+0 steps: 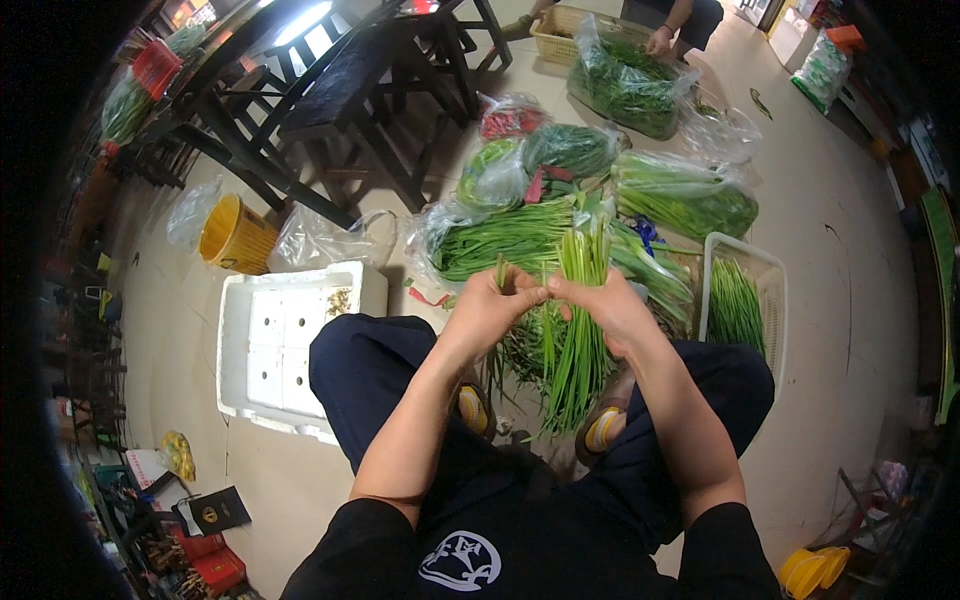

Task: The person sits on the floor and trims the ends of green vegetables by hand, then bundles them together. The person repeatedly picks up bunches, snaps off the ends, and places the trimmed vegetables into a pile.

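Note:
My right hand [611, 304] grips a thick bunch of Chinese chives [576, 367], pale stems up and green leaves hanging between my knees. My left hand [487, 304] is closed around a few darker stalks that poke out above its fingers. Its thumb meets my right thumb near a single chive blade [548, 341]. On the floor below lies a heap of loose leaf scraps [529, 349], partly hidden by my hands. Just beyond, a pile of long chives [502, 236] rests on clear plastic. To the right, a white plastic basket [774, 300] holds more chives [731, 304] lined up one way.
A white foam box [229, 337] stands left, near a yellow bucket [236, 236]. Bagged greens [686, 195] and bagged red chillies [514, 120] lie ahead. Dark wooden benches [352, 82] stand far left. Another person's hand [660, 41] touches a large bag of greens [630, 90].

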The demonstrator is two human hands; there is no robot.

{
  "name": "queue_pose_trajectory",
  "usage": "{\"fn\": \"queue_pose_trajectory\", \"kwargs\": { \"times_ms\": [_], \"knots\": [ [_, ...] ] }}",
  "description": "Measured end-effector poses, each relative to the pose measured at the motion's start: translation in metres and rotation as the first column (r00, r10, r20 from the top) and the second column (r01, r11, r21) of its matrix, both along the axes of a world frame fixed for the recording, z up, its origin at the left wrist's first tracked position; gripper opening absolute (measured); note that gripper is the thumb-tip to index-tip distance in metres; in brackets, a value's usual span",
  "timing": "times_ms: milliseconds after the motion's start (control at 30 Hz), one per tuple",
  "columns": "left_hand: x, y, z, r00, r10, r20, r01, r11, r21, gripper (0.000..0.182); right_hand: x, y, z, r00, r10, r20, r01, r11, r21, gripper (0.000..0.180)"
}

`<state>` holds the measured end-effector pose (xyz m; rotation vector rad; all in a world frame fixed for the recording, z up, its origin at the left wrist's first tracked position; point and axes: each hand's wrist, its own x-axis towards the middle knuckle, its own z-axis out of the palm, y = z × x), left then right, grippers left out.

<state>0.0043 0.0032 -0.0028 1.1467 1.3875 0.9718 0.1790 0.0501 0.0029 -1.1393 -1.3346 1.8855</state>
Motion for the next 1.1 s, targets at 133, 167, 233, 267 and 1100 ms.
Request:
{"fn": "queue_pose_trajectory", "kwargs": {
  "times_ms": [133, 167, 233, 267, 1100],
  "knots": [
    [-0.001, 0.0, -0.001, 0.994, 0.063, 0.094, -0.065, 0.998, 0.018, 0.019, -0.004, -0.005, -0.002, 0.994, 0.044, -0.099, -0.047, 0.998, -0.036, 0.015],
    [-0.002, 0.001, 0.0, 0.991, 0.118, 0.062, -0.122, 0.991, 0.062, 0.019, -0.005, -0.005, -0.003, 0.997, 0.022, -0.077, -0.025, 0.999, -0.033, 0.014],
    [-0.008, 0.003, 0.003, 0.973, 0.229, 0.004, -0.227, 0.961, 0.156, 0.018, -0.005, -0.004, -0.003, 0.999, -0.01, -0.044, 0.01, 1.0, -0.023, 0.014],
    [-0.013, 0.004, 0.005, 0.934, 0.33, -0.137, -0.305, 0.936, 0.176, 0.018, -0.004, -0.003, -0.002, 0.999, -0.001, -0.041, 0.0, 1.0, -0.027, 0.013],
    [-0.019, 0.004, 0.003, 0.856, 0.4, -0.328, -0.299, 0.9, 0.318, 0.021, 0.005, -0.001, 0.01, 0.961, 0.19, -0.203, -0.237, 0.942, -0.236, 0.017]
  ]
}}
